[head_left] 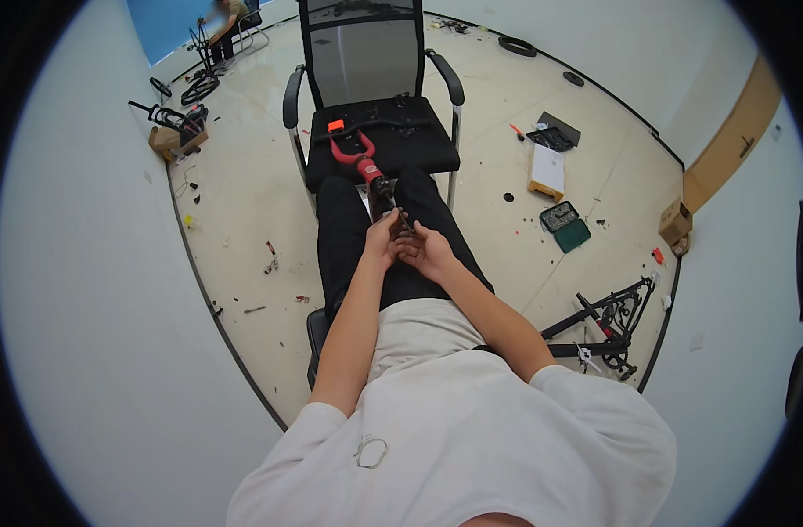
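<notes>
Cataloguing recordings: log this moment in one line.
left hand, right hand: together near dark end of red fork | prongs over black chair | grip: unclear

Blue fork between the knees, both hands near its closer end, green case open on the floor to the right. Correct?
Colour's wrong: the fork is red, per the head view. Rest stands: left hand and right hand near its closer end, green case open on the floor to the right.
</notes>
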